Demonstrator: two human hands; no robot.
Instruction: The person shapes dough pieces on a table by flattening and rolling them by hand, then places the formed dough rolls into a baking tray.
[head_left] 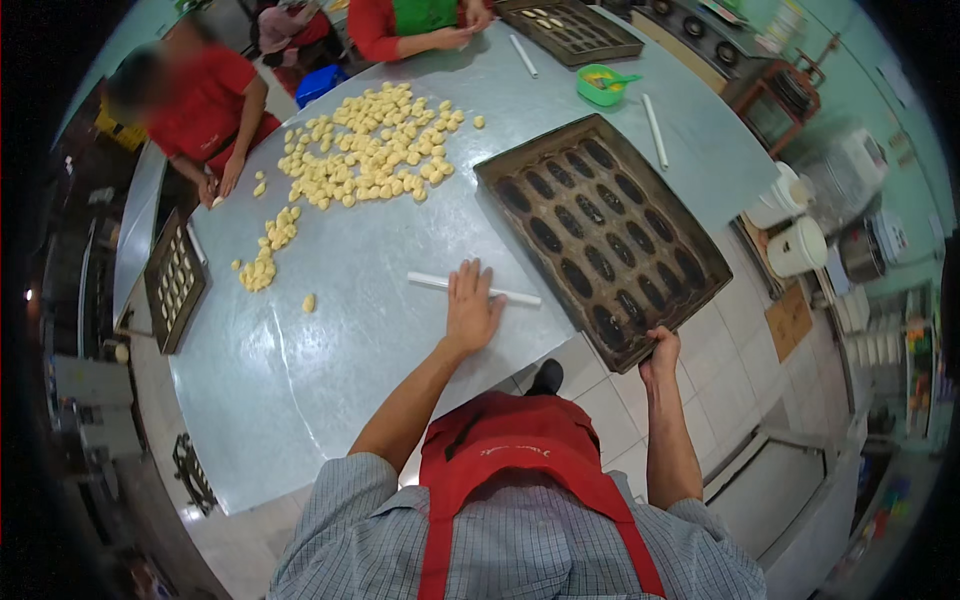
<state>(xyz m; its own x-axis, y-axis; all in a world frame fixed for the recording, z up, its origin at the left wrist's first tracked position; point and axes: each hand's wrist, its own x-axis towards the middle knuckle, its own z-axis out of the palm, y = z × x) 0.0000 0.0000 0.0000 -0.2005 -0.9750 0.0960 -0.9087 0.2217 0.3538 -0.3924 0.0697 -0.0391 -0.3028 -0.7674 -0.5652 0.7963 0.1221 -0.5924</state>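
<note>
My left hand [473,305] lies flat, fingers stretched forward, across a white rolling pin [520,298] on the metal table. With my right hand [660,354] I grip the near right edge of a large dark baking tray [622,226]. Rows of oval hollows, dark and shiny inside, fill this tray, and its near corner juts past the table edge. Beyond my left hand spreads a big heap of small yellow dough balls [372,150]. A smaller cluster of dough balls [258,272] trails off to the left, with one single dough ball [308,302] nearer me.
A green bowl [600,88] stands beyond the tray, near two more white rolling pins [655,130] [523,56]. Filled trays sit at the far edge [572,32] and left edge [172,285]. Co-workers in red [215,100] stand across the table [350,400]. White buckets [797,247] are at right.
</note>
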